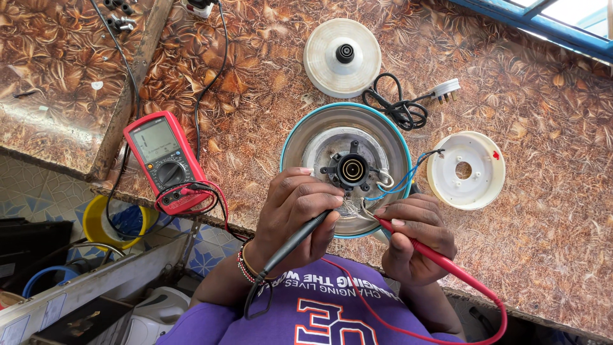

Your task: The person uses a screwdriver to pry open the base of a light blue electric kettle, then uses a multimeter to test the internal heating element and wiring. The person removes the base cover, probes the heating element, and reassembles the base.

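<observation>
Two probes on kettle base (348, 147) at tabletop's near edge: left hand (295, 211) clamped on black probe (300, 236), right hand (415, 239) on red probe (421, 246); slipped tip risks bridging bare wires (354, 206).

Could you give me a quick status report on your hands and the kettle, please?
Left hand holds black probe. Right hand holds red probe. Both tips at wiring under upturned kettle. Nothing blocking.

The left hand (295, 211) covers the kettle base's (348, 167) near rim; probe tips (both against bare wires) are too small to tell contact.
</observation>
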